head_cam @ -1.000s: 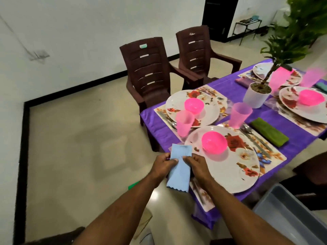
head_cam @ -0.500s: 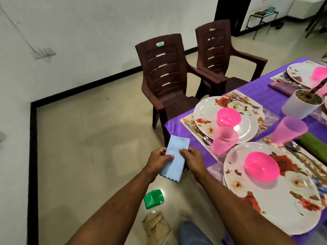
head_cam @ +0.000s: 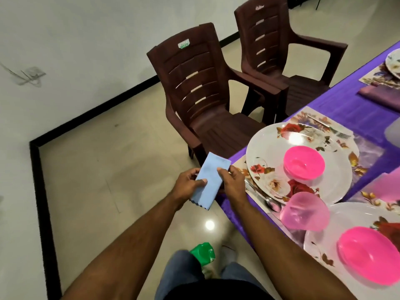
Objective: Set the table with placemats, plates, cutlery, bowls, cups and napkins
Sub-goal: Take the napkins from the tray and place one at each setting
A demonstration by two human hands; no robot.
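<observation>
Head view: both hands' fingers pinch blue napkin [head_cam: 208, 181]; spoon [head_cam: 273, 204] half hidden under cup [head_cam: 304, 211].

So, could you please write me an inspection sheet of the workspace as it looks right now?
Surface: table under purple cloth, floral placemats laid.
Job's things: blue napkin held off the table edge; floral plate carrying pink bowl; pink cup; purple napkin further along.
Clutter: green packet on floor.
Grippers: left hand and right hand both pinch the blue napkin.
Cables: nothing seen.
Surroundings: two brown chairs, tiled floor, white wall.
</observation>
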